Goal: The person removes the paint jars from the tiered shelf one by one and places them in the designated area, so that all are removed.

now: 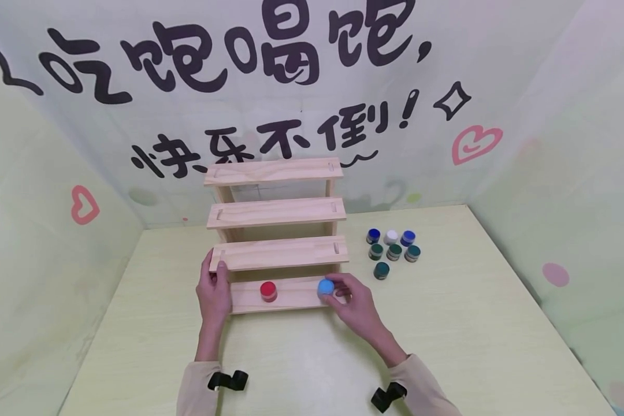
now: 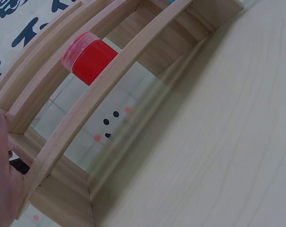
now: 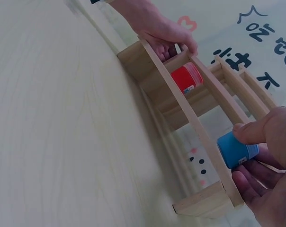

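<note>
A stepped wooden rack with several tiers stands on the table against the wall. My left hand grips its left end, thumb over the front of the second tier from the bottom. On the lowest tier, left of its middle, a red-lidded paint jar stands upright; the left wrist view shows the red jar beside that tier's front edge. Near the right end of the same tier, my right hand pinches a light blue paint jar between thumb and fingers. Whether the blue jar bears fully on the tier I cannot tell.
Right of the rack, several small jars stand grouped on the table: dark blue jars, a white jar and dark green jars. A printed cloth wall rises behind the table, with more cloth at both sides.
</note>
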Action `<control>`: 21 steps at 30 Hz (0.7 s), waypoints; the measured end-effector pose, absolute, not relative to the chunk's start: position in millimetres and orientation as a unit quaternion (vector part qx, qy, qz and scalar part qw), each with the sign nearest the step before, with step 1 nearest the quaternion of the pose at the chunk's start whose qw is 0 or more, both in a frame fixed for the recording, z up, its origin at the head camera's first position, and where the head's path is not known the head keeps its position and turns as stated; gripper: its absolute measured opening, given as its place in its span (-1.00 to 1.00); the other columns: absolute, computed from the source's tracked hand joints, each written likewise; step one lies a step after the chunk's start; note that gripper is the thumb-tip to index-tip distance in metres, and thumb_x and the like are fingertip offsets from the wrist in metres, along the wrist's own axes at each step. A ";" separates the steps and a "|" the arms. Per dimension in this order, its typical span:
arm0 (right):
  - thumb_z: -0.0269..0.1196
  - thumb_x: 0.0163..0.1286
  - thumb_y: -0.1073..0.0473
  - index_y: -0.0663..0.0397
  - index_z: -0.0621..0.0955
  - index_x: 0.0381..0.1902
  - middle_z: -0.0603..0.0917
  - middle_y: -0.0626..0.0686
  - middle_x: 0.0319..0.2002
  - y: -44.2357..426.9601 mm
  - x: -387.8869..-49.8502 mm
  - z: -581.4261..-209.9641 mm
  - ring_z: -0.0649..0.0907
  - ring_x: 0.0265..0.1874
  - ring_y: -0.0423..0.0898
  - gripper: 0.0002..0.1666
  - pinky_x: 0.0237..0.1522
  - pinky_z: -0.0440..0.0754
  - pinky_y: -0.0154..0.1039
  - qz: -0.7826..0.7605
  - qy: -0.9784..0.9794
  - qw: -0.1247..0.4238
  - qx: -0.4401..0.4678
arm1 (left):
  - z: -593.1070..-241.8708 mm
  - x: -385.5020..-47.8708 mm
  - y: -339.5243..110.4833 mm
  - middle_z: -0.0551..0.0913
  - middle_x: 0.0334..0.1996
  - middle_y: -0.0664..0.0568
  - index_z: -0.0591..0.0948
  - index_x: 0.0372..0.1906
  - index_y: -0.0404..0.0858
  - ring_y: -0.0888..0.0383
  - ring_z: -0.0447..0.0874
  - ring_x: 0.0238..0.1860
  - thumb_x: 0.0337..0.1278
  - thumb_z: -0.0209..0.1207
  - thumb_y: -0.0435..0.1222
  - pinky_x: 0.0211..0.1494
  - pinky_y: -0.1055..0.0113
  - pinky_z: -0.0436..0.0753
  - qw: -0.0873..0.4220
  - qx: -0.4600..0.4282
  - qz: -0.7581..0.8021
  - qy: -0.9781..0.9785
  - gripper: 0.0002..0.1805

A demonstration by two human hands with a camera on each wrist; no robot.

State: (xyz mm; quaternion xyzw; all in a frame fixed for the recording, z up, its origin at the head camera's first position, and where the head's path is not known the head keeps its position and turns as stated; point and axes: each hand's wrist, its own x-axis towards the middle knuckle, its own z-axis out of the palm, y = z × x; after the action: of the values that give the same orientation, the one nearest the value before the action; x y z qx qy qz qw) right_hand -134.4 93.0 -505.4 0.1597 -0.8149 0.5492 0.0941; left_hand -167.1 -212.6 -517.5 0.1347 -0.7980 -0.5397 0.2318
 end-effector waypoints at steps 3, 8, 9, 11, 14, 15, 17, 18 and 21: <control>0.49 0.17 0.36 0.21 0.65 0.08 0.72 0.07 -0.10 96.4 -134.0 -505.8 0.68 -0.21 -0.06 -0.52 -0.13 0.71 -0.23 0.549 -0.817 0.091 0.151 | -517.6 -166.7 -212.3 0.50 -0.45 -0.07 0.38 0.50 -0.01 0.26 0.38 -0.47 0.57 -0.06 -0.04 -0.42 0.45 0.39 0.229 0.136 -0.542 -0.797 -0.48; 0.49 0.17 0.36 0.21 0.65 0.07 0.73 0.09 -0.08 103.0 -134.2 -507.4 0.69 -0.21 -0.04 -0.52 -0.13 0.71 -0.25 0.550 -0.817 0.098 0.144 | -517.8 -166.8 -211.2 0.50 -0.44 -0.07 0.37 0.51 0.00 0.27 0.38 -0.47 0.57 -0.06 -0.04 -0.41 0.46 0.40 0.229 0.134 -0.545 -0.796 -0.48; 0.49 0.17 0.36 0.22 0.65 0.07 0.73 0.10 -0.07 104.3 -134.3 -507.6 0.69 -0.20 -0.04 -0.53 -0.13 0.71 -0.25 0.551 -0.816 0.100 0.143 | -517.8 -166.8 -211.0 0.49 -0.45 -0.05 0.37 0.51 -0.01 0.28 0.38 -0.47 0.57 -0.06 -0.04 -0.41 0.46 0.39 0.231 0.133 -0.544 -0.796 -0.48; 0.49 0.18 0.36 0.22 0.65 0.07 0.73 0.11 -0.05 107.1 -134.2 -507.9 0.70 -0.19 -0.02 -0.53 -0.13 0.71 -0.26 0.553 -0.815 0.104 0.142 | -517.8 -166.9 -210.7 0.48 -0.46 -0.03 0.38 0.50 -0.03 0.29 0.37 -0.48 0.57 -0.06 -0.06 -0.41 0.46 0.39 0.234 0.132 -0.543 -0.796 -0.48; 0.49 0.18 0.35 0.23 0.65 0.07 0.73 0.13 -0.04 111.1 -134.5 -509.1 0.71 -0.17 0.01 -0.53 -0.14 0.72 -0.24 0.556 -0.812 0.108 0.139 | -518.2 -167.1 -210.7 0.47 -0.48 -0.01 0.38 0.50 -0.05 0.30 0.36 -0.49 0.57 -0.06 -0.07 -0.41 0.45 0.38 0.237 0.131 -0.540 -0.797 -0.48; 0.48 0.19 0.34 0.22 0.65 0.07 0.73 0.13 -0.04 112.3 -134.6 -509.5 0.71 -0.16 0.01 -0.53 -0.14 0.73 -0.24 0.557 -0.812 0.107 0.135 | -518.1 -167.3 -210.7 0.47 -0.48 -0.02 0.39 0.50 -0.06 0.30 0.36 -0.49 0.57 -0.06 -0.08 -0.41 0.45 0.38 0.238 0.131 -0.540 -0.797 -0.49; 0.48 0.19 0.33 0.22 0.65 0.07 0.73 0.13 -0.03 114.5 -134.8 -510.0 0.71 -0.15 0.02 -0.54 -0.13 0.73 -0.21 0.560 -0.812 0.105 0.128 | -518.9 -167.8 -211.3 0.50 -0.45 -0.08 0.38 0.50 -0.04 0.30 0.37 -0.48 0.57 -0.06 -0.06 -0.40 0.45 0.39 0.234 0.132 -0.540 -0.798 -0.48; 0.48 0.20 0.33 0.21 0.65 0.07 0.73 0.13 -0.03 115.6 -135.0 -510.2 0.71 -0.14 0.03 -0.54 -0.13 0.73 -0.21 0.561 -0.812 0.104 0.124 | -518.9 -167.9 -211.5 0.52 -0.43 -0.11 0.38 0.50 -0.03 0.29 0.38 -0.47 0.57 -0.07 -0.05 -0.40 0.45 0.40 0.233 0.132 -0.540 -0.798 -0.48; 0.48 0.20 0.32 0.21 0.65 0.06 0.73 0.13 -0.02 119.0 -134.7 -509.5 0.72 -0.12 0.05 -0.55 -0.11 0.74 -0.19 0.563 -0.813 0.098 0.114 | -518.4 -167.7 -211.8 0.53 -0.41 -0.16 0.37 0.50 0.00 0.29 0.38 -0.47 0.57 -0.07 -0.03 -0.40 0.46 0.40 0.230 0.135 -0.541 -0.798 -0.48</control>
State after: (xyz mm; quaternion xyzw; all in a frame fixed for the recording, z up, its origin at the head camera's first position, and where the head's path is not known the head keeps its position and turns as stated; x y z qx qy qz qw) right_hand -134.7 119.0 -509.5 0.1142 -0.8126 0.5631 0.0977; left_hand -167.7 -211.8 -518.4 0.1349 -0.7978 -0.5406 0.2302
